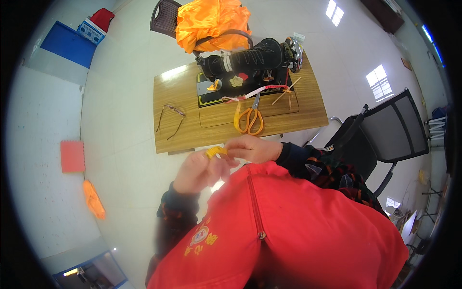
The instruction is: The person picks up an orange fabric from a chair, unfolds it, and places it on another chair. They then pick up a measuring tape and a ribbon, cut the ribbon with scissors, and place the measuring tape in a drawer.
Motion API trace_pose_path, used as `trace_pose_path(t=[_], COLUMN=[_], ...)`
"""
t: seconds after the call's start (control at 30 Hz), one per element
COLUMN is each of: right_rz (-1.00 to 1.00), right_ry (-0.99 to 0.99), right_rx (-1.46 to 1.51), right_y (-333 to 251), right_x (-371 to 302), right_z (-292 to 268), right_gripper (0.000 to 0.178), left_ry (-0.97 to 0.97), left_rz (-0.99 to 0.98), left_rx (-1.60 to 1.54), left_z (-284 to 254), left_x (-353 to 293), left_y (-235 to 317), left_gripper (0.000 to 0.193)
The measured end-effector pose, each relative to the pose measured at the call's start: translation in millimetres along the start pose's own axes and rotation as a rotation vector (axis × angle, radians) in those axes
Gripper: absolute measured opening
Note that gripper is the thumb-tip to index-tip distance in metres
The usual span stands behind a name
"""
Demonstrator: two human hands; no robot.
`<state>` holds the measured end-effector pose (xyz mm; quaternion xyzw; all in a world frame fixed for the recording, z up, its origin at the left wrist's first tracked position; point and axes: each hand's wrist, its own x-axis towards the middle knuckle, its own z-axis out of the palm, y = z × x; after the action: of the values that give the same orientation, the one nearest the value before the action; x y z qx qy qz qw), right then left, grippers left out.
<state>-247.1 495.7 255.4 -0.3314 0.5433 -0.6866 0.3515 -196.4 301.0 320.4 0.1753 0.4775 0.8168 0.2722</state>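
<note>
My left hand (197,172) holds a small yellow strip (215,151) that looks ruffled or gathered, perhaps cloth, just in front of the table's near edge. At the strip's right end, the fingers of my right hand (254,148) are closed on it. Beyond my hands lie orange-handled scissors (249,120), blades pointing away. A pink, white and yellow tape measure (255,92) curves around them and across the black sewing machine (255,58). Small cloth flowers (236,81) rest on the machine's bed.
Eyeglasses (173,111) lie unfolded on the left of the wooden table (185,132). Thin sticks (285,91) sit at its right. Behind the machine, orange cloth (211,24) is heaped on a chair (163,19). A black mesh chair (392,127) stands at the right.
</note>
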Motion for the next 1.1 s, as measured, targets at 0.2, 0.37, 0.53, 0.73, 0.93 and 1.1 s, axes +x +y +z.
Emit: trace_pose_path(t=[0.2,0.37,0.53,0.73,0.93,1.1], right_rz=[0.137,-0.005,-0.050,0.078,0.107,0.103], right_ry=[0.000,0.197,0.193,0.172,0.156,-0.002], right_rx=[0.176,-0.148,-0.431,-0.194,-0.177,-0.113], right_y=[-0.7,-4.7,-13.1,-20.6,-17.5,-17.4], right_x=[1.8,4.0,1.7,1.6,-0.7,-1.5], right_z=[4.3,12.3,12.7,7.7,1.3,0.0], right_gripper=[0.022,0.023,0.023,0.024,0.028,0.028], left_ry=[0.252,0.287,0.348,0.269,0.258,0.373], left_rz=[0.325,0.391,0.374,0.385,0.393,0.453], left_rx=[-0.111,0.071,0.087,-0.489,-0.722,-0.052], left_z=[7.4,12.5,17.5,11.5,8.6,1.4], left_x=[13.5,19.2,22.2,25.4,22.6,25.2], left_y=[-2.2,-1.1,3.7,15.1,17.7,9.9], left_gripper=[0.036,0.035,0.033,0.033,0.029,0.025])
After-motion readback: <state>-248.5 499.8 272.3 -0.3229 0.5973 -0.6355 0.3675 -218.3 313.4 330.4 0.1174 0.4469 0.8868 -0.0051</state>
